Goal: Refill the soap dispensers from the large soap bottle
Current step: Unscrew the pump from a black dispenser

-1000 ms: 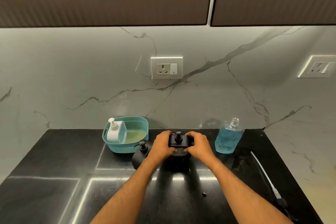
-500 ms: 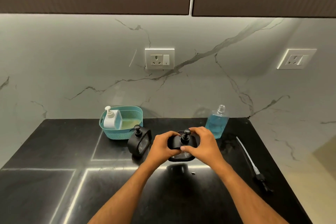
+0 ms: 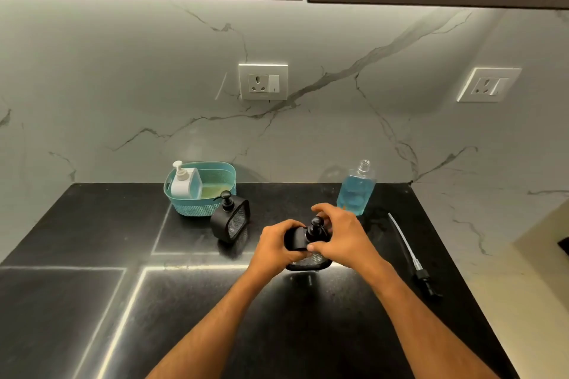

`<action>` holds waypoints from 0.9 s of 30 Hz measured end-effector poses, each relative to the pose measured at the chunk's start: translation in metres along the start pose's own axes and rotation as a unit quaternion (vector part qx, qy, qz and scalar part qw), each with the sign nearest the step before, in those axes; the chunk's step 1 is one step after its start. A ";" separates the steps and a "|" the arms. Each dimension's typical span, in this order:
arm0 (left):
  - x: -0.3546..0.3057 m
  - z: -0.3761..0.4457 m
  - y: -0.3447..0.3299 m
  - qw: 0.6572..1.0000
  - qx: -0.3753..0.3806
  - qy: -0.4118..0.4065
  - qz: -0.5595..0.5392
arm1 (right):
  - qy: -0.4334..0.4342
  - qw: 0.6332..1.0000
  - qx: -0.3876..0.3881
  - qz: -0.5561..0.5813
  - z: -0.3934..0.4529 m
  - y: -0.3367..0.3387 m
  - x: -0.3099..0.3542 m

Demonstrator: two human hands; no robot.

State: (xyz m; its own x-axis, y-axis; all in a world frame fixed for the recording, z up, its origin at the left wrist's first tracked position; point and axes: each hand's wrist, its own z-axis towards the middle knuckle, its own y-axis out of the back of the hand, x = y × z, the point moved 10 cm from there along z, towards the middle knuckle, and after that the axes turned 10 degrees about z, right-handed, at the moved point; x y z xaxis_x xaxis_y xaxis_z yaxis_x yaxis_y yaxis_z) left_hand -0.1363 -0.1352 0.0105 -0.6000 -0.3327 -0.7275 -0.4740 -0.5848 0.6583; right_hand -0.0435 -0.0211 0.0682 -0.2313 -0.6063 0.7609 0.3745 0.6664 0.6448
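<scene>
Black stone counter [image 3: 92, 301], marble wall [image 3: 123, 86], both hands' fingers [image 3: 320, 209] gripping black dispenser [image 3: 295, 240], teal basket [image 3: 197, 206]

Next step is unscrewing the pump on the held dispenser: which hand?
Probably right hand: its fingers already pinch the black pump head, while the left hand grips the square black dispenser body.

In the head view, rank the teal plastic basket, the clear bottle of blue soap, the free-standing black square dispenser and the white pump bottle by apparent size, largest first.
1. Teal plastic basket, clearly largest.
2. Clear bottle of blue soap and free-standing black square dispenser: too alike to rank, and the dispenser stands nearer the camera.
3. White pump bottle, though the basket wall hides its base.
</scene>
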 end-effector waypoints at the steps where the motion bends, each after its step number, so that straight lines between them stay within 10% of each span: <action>1: -0.002 0.000 0.000 1.000 -0.001 0.001 0.001 | 0.003 0.999 -0.026 -0.032 -0.001 0.005 0.003; 27: -0.023 -0.012 -0.019 1.000 0.002 -0.004 0.019 | -0.060 0.996 -0.029 -0.062 -0.017 0.016 0.000</action>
State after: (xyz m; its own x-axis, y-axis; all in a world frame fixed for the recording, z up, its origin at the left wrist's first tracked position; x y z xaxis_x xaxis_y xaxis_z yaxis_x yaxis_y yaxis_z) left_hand -0.1061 -0.1254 0.0128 -0.6219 -0.3489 -0.7011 -0.4533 -0.5697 0.6856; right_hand -0.0227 -0.0179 0.0771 -0.3833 -0.6244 0.6805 0.3858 0.5612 0.7322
